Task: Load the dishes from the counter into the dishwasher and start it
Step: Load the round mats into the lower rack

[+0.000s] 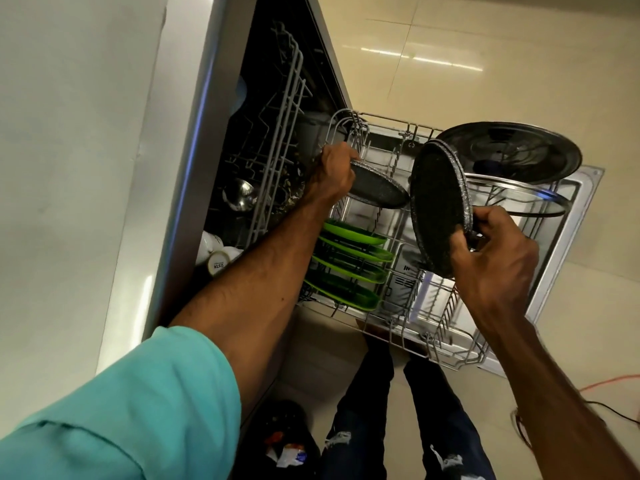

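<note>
The dishwasher stands open with its lower rack [446, 355] pulled out over the door [568, 237]. My left hand [332, 174] grips a dark speckled plate [379, 190] by its rim, tilted over the rack's back rows. My right hand [495, 258] holds a stack of two or three dark speckled plates [438, 209] upright above the rack's middle. Several green plates [353, 261] stand in the rack's front-left slots. A large steel plate [516, 150] and a steel-rimmed glass lid [516, 199] lean at the rack's far right.
The upper rack [277, 147] stays inside the tub, with a steel ladle [240, 194] and white cups [218, 254] by it. White counter [76, 168] fills the left. My legs [367, 410] stand before the rack; a dark bag [284, 438] lies on the tiled floor.
</note>
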`<move>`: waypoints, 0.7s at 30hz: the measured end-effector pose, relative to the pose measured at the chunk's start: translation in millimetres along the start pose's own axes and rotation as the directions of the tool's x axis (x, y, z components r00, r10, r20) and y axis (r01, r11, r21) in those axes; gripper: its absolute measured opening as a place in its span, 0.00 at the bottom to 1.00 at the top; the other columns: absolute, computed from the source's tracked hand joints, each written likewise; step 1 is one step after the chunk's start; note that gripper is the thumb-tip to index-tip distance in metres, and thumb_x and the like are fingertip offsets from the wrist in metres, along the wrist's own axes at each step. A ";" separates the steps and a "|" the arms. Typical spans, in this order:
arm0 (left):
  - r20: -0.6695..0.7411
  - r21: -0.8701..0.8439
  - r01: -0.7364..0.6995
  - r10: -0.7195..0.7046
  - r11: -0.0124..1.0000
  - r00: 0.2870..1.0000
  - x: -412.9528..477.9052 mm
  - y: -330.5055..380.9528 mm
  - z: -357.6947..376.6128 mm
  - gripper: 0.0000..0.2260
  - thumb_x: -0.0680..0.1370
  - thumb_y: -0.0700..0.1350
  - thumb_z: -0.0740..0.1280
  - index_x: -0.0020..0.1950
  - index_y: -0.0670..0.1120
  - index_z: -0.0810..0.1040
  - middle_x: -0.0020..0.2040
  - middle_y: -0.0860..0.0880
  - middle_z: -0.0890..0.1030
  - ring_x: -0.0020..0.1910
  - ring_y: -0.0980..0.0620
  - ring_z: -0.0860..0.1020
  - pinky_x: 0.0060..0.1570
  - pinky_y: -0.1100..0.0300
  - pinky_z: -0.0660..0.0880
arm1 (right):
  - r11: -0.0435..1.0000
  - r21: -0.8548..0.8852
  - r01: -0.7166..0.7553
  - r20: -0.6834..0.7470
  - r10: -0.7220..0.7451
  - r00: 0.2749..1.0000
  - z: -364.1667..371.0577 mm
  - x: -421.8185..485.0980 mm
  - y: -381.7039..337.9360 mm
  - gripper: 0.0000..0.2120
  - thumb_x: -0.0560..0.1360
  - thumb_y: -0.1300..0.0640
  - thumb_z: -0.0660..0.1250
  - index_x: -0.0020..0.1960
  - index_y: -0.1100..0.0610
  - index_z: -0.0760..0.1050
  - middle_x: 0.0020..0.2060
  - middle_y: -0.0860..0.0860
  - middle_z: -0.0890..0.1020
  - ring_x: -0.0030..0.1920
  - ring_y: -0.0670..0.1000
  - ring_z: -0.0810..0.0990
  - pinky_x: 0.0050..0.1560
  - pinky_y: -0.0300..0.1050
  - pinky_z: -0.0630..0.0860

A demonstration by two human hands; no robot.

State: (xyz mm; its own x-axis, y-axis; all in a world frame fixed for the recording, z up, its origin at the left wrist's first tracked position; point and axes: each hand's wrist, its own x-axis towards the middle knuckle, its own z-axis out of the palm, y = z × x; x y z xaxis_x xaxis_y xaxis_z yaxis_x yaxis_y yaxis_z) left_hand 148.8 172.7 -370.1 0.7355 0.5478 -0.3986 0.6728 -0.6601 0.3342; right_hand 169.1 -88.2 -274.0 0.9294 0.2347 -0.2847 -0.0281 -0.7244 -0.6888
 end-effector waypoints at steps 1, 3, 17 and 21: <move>0.008 0.000 0.002 -0.002 1.000 1.000 2.0 0.1 -1.5 0.20 0.77 0.30 0.65 0.64 0.47 0.81 0.63 0.42 0.81 0.58 0.48 0.81 0.56 0.56 0.81 | 1.000 -0.005 0.004 -0.004 -0.004 1.000 -0.1 1.9 0.0 0.12 0.76 0.56 0.70 0.59 0.53 0.77 0.51 0.50 0.86 0.45 0.50 0.85 0.46 0.55 0.84; 0.019 0.014 -0.003 0.003 1.000 1.000 4.4 -0.7 -3.1 0.20 0.78 0.29 0.65 0.65 0.46 0.80 0.65 0.42 0.80 0.61 0.47 0.80 0.59 0.56 0.80 | 1.000 -0.017 0.008 -0.007 -0.008 1.000 0.5 4.4 0.6 0.12 0.75 0.55 0.70 0.59 0.52 0.77 0.51 0.49 0.86 0.46 0.51 0.85 0.47 0.56 0.83; 0.037 -0.003 0.051 -0.051 0.999 0.998 6.8 -7.7 11.7 0.21 0.76 0.29 0.66 0.64 0.47 0.82 0.67 0.45 0.80 0.65 0.48 0.78 0.64 0.58 0.76 | 0.999 -0.038 0.015 0.008 -0.014 1.000 -4.7 10.7 -3.7 0.14 0.76 0.56 0.70 0.61 0.55 0.77 0.54 0.51 0.85 0.48 0.52 0.85 0.48 0.55 0.84; 0.196 0.024 0.034 -0.038 0.999 0.980 0.2 -5.2 26.4 0.22 0.77 0.28 0.64 0.67 0.46 0.79 0.65 0.43 0.79 0.62 0.45 0.79 0.61 0.54 0.79 | 1.000 -0.018 0.021 0.004 -0.021 1.000 -4.0 13.1 -5.6 0.13 0.76 0.57 0.70 0.60 0.55 0.78 0.53 0.51 0.86 0.48 0.51 0.86 0.48 0.54 0.84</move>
State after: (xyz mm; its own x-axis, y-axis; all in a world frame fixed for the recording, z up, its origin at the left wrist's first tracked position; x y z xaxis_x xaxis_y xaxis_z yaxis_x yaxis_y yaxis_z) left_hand 143.3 162.7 -394.5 0.6792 0.4613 -0.5709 0.6954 -0.6531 0.2997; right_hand 182.9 -83.7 -271.3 0.9284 0.2525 -0.2726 -0.0015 -0.7311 -0.6823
